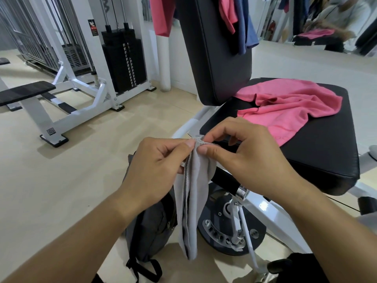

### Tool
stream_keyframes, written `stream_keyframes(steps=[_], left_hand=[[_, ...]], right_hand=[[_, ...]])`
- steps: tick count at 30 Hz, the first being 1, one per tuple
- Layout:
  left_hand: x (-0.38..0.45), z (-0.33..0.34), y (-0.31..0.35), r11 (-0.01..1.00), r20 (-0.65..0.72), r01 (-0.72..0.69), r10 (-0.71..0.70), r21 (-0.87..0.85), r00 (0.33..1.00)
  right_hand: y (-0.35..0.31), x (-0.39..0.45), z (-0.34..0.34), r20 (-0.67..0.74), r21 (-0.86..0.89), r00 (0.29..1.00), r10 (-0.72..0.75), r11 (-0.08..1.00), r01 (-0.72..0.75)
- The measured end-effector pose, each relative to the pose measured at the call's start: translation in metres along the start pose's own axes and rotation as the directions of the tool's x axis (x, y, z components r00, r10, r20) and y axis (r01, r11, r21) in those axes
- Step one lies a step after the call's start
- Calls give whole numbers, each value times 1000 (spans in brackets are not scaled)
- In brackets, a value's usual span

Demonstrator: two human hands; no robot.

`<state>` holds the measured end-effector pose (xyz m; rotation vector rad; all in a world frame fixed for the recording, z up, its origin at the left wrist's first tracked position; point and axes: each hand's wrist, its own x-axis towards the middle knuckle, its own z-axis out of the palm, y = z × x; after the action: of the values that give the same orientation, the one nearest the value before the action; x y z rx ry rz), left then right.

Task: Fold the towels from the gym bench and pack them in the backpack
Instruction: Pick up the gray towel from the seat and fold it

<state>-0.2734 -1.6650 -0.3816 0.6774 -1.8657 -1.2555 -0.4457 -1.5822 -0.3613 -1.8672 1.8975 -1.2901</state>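
Both hands — left hand [155,166], right hand [242,156] — pinch grey towel [193,201] top edge (thumb & forefinger closed, rest loosely curled).

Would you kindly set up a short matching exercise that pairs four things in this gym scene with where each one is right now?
Things:
1. grey towel
2. pink towel
3. backpack
4. blue cloth

Places:
A. draped over the top of the bench's upright back pad
B. on the floor beside the bench, below the hands
C. lying crumpled on the bench seat
D. hanging down, pinched at its top edge by the left hand and right hand

Right pairs: 1-D, 2-C, 3-B, 4-A
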Motion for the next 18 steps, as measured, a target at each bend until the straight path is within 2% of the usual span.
stream_keyframes(steps=[5,10,14,18], left_hand=[[-2,0,6,996,58,-85,84,31,995],[1,-5,0,999,47,-32,32,-3,998],[2,-12,-8,999,101,-32,30,21,994],[3,-14,-5,998,96,-55,57,-25,994]], right_hand=[[1,0,2,-11,-24,1000,-28,999,28],[-2,0,2,12,6,1000,-14,1000,14],[-5,-1,1,63,49,998,9,999,-12],[-7,0,-5,119,23,993,-15,1000,12]])
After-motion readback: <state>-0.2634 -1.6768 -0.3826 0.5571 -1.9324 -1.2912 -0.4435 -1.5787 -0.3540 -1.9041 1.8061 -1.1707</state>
